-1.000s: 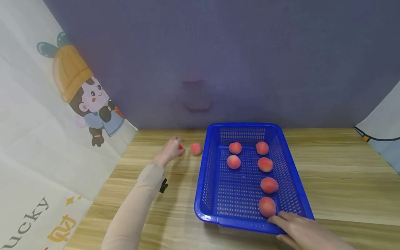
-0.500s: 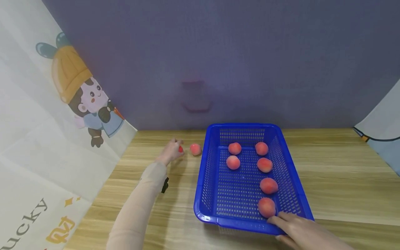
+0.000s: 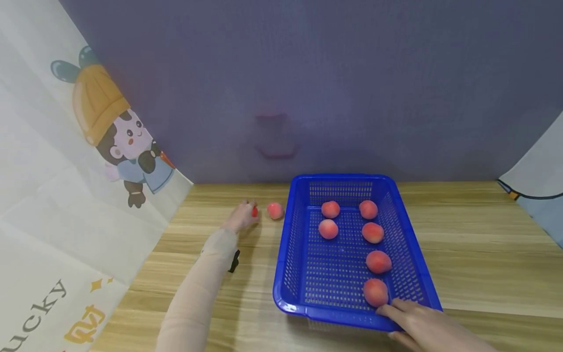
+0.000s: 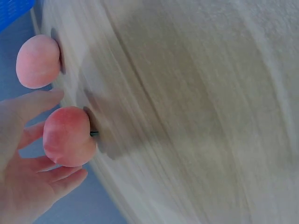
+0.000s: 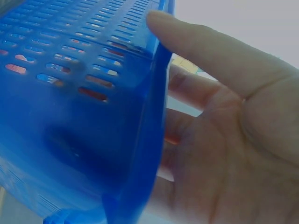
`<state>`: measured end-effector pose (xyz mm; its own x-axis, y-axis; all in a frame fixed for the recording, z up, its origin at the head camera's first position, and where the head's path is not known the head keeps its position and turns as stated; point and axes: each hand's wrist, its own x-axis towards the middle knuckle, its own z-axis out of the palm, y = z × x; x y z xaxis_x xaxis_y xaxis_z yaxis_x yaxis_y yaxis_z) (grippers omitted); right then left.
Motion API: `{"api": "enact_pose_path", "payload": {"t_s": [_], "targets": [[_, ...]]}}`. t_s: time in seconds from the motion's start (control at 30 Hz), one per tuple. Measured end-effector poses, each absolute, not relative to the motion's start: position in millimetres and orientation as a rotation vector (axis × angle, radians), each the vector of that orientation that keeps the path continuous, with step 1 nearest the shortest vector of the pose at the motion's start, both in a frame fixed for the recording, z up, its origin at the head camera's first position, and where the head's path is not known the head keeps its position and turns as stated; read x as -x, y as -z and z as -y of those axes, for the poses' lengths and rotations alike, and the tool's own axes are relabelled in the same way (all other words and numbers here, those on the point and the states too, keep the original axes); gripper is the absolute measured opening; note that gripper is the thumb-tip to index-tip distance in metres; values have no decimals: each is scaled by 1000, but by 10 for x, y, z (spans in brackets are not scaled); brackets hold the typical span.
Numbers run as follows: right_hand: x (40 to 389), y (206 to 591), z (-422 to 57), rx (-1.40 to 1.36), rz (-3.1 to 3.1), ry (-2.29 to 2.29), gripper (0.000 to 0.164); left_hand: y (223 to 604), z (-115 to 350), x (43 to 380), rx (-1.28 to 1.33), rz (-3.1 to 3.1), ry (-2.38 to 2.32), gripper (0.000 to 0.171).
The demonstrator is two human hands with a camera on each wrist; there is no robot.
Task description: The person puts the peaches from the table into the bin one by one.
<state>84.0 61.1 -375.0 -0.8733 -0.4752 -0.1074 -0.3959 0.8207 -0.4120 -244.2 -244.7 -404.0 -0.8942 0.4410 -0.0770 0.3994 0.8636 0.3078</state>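
Note:
My left hand (image 3: 242, 216) is at the table's far left part, its thumb and fingers curled about a red-pink peach (image 4: 70, 136). In the left wrist view this peach has a short dark stem facing the wood, and some fingertips (image 4: 74, 179) lie behind it. A second peach (image 3: 275, 210) sits just right of that hand, beside the blue plastic basket (image 3: 281, 274). Several peaches lie inside the basket, among them one at the near right corner (image 3: 376, 292). My right hand (image 3: 422, 320) grips the basket's near right rim (image 5: 156, 107), thumb on one side, fingers on the other.
The wood-grain table (image 3: 466, 254) meets a dark grey-blue panel (image 3: 352, 88) at the back. A white printed sheet (image 3: 44, 205) borders the left side. A black cable (image 3: 538, 196) hangs over a pale sheet at the far right.
My left hand has come down slightly and its fingers have drawn in around the peach. The right hand, the basket and the other peaches stay where they were.

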Motion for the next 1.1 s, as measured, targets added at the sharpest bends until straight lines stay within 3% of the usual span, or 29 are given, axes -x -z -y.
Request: {"api": "enact_pose_path", "payload": {"t_s": [0.33,1.1], "targets": [[-848,3750,-608,702,-2818,561,28,4092,2463,2438,-746,-2946,-432,40],[-853,3747,-609,695,-2810,575,28,3896,2437,2372,-730,-2865,-375,41]]}}
